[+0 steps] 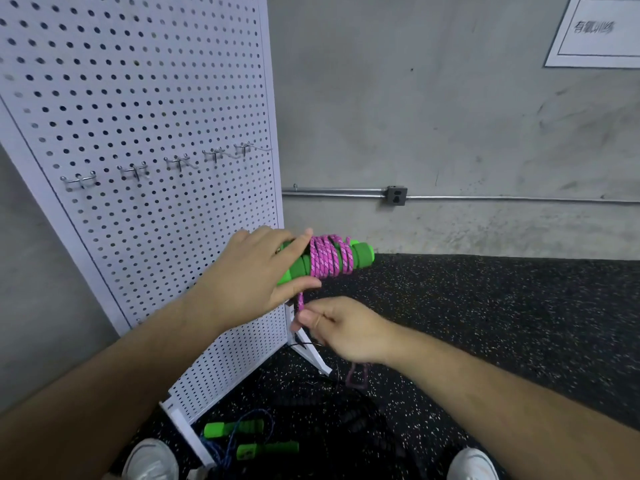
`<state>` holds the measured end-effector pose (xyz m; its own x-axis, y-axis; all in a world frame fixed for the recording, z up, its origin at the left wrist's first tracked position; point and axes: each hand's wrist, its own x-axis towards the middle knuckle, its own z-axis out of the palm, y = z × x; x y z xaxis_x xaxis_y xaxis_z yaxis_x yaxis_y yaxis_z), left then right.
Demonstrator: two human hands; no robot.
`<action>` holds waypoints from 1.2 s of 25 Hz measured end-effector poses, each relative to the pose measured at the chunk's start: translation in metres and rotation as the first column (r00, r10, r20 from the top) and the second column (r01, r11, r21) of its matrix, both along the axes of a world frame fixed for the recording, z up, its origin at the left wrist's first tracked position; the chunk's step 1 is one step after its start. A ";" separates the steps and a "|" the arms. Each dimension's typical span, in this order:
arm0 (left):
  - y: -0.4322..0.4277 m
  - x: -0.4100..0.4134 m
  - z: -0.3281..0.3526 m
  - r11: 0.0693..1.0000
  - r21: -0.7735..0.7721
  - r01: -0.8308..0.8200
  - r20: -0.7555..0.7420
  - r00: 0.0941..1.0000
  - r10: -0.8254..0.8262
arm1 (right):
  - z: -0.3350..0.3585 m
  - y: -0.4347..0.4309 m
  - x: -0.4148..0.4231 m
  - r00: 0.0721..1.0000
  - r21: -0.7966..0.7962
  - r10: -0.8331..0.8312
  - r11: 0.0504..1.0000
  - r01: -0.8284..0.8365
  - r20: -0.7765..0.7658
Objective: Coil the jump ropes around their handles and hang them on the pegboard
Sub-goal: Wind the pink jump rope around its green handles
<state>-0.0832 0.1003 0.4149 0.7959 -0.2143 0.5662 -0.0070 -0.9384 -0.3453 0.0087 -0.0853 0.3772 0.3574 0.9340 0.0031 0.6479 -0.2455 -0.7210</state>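
Left hand (pixel 256 271) wraps round green foam handles (pixel 362 258), up in air beside pegboard (pixel 138 98). Right hand (pixel 346 329) pinches loose pink rope (pixel 329 261) tail. Rope looks soft, floppy, light. Handles look squishy, easy to hold. Keep tail pulled tight or loops may slip.

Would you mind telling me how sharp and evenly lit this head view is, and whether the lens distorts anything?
Head view: light is soft and even, no glare or hard shadows; the wide lens splays the pegboard; the pink rope wound on the green handles is sharp; its loop under the right hand is blurred; print on the sign is smeared.
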 end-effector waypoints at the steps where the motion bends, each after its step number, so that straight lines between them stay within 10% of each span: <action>1: 0.007 0.003 -0.002 0.999 0.020 -0.037 -0.033 0.999 0.038 | -0.004 0.006 -0.007 1.000 0.032 -0.014 0.999 0.013 0.012; 30: -0.013 -0.003 -0.017 0.994 -0.049 0.100 -0.265 0.958 -0.109 | 0.070 -0.029 0.009 0.935 0.250 -0.142 0.966 0.060 0.326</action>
